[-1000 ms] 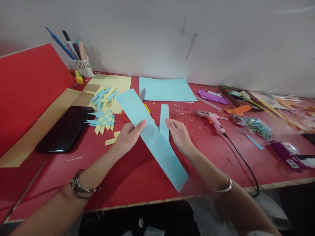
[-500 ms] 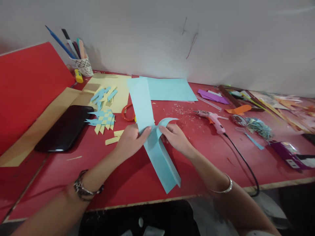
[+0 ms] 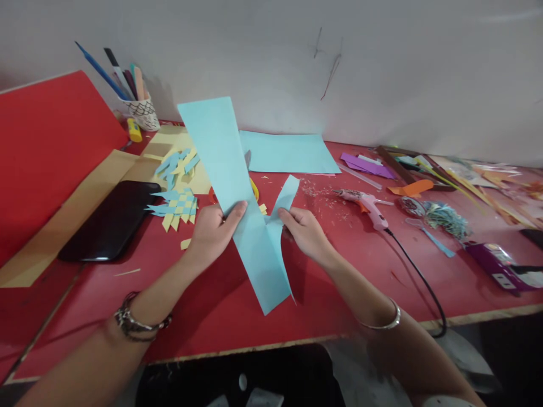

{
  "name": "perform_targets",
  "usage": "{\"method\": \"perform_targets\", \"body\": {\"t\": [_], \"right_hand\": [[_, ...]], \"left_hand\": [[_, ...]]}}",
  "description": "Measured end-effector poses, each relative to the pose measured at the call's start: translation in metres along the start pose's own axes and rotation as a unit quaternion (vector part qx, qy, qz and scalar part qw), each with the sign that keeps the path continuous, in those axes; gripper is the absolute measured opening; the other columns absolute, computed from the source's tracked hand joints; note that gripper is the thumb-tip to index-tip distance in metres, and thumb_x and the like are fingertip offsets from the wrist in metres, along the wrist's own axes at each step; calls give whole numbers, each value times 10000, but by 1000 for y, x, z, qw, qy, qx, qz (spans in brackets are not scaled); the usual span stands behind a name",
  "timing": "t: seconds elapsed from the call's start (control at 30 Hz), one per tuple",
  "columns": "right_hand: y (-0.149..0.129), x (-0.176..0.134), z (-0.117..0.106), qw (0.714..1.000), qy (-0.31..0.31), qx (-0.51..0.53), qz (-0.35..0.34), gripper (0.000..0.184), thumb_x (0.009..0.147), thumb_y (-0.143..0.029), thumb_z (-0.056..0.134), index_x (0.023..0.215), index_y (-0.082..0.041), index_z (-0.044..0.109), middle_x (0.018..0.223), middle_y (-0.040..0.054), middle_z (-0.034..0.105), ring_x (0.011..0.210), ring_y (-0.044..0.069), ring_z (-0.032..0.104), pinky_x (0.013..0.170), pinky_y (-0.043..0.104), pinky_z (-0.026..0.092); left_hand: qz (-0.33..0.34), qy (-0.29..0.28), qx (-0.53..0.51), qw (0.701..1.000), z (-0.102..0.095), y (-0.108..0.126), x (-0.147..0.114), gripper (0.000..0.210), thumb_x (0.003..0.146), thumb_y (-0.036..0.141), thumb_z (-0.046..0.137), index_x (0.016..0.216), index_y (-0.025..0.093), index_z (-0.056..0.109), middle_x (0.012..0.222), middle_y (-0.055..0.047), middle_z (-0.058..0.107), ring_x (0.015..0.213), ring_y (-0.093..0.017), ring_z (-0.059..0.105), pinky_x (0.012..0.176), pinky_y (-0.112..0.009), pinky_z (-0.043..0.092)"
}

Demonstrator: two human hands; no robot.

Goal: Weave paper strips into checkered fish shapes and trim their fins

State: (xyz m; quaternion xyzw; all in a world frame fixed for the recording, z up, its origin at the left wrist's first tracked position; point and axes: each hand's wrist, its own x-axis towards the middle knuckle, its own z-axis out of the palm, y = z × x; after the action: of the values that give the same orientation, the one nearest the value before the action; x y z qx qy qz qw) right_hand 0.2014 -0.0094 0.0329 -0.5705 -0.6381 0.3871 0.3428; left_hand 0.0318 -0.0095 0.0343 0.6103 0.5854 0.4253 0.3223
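Observation:
A long light-blue paper sheet (image 3: pixel 227 164) is held up over the red table, tilted, with a narrow strip (image 3: pixel 287 193) partly torn away along its right side. My left hand (image 3: pixel 218 226) pinches the wide part, thumb on top. Between thumb and fingers of my right hand (image 3: pixel 303 229) is the strip, pulled out to the right and still joined to the sheet lower down. Behind the sheet, scissors with orange and yellow handles (image 3: pixel 255 189) are partly hidden. A woven blue and yellow paper piece (image 3: pixel 180 206) lies left of my left hand.
Further blue paper (image 3: pixel 288 152) lies by the wall. On the right are a pink glue gun (image 3: pixel 368 206) with a black cord, and a purple device (image 3: pixel 494 265). A black phone-like slab (image 3: pixel 112 223) and a pen cup (image 3: pixel 144 113) stand left.
The sheet's upper end has swung up and to the left with my left hand. My right hand has drawn the strip further from the sheet, so the tear is wider.

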Motion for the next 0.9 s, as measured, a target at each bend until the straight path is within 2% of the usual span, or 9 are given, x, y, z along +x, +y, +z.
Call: {"method": "perform_targets", "body": {"t": [0.1,0.2,0.27,0.33,0.47,0.6,0.73,0.9], "right_hand": [[-3,-3,1,999,11,30,-14,352,799,-413,380,524,-196,345,466,-52,380,449,75,374,471,225,301],[-8,-8,3,997,-24,55,-56,274,786,-437,390,690,-188,447,631,-17,487,590,107,454,559,238,361],[-9,-11,5,996,-46,34,-72,257,761,-442,448,772,-186,467,699,-6,505,628,115,459,586,247,367],[-9,-11,6,997,-39,-2,-72,233,752,-411,481,707,-184,450,643,-21,461,581,102,423,551,238,345],[-7,-9,7,998,-7,-17,-58,336,807,-322,383,525,-195,253,503,-59,230,463,65,253,451,220,230],[-8,-8,6,997,26,-2,-74,353,813,-308,377,537,-199,186,518,-61,168,465,61,195,436,225,181],[-8,-9,7,997,33,6,-75,360,821,-314,375,539,-198,185,521,-62,167,467,61,193,436,228,176],[-6,-9,9,997,37,29,-68,366,824,-325,375,536,-199,187,517,-62,171,470,64,191,437,230,178]], "left_hand": [[23,-5,43,999,1,0,-1,439,724,440,412,421,215,187,392,69,180,365,-65,216,356,-226,172],[62,6,86,994,2,0,-3,440,743,410,400,424,213,169,383,67,174,357,-63,210,366,-238,164],[91,18,107,990,2,0,-3,428,749,372,404,429,211,170,376,66,181,353,-64,221,374,-243,168],[107,20,116,987,2,0,-3,423,752,352,404,432,211,165,369,65,182,346,-65,225,374,-247,163],[55,-25,69,996,3,1,-3,426,758,404,390,441,215,177,377,65,187,346,-70,230,353,-233,168],[-15,-94,-6,995,7,2,-4,367,743,448,397,475,202,348,410,54,312,394,-90,340,365,-206,260],[-67,-59,-6,996,12,2,-7,382,744,453,389,463,199,344,416,59,281,379,-78,313,346,-201,236],[-56,-35,-16,998,13,3,-9,426,748,454,400,447,211,220,421,70,206,366,-57,233,328,-202,166]]}}
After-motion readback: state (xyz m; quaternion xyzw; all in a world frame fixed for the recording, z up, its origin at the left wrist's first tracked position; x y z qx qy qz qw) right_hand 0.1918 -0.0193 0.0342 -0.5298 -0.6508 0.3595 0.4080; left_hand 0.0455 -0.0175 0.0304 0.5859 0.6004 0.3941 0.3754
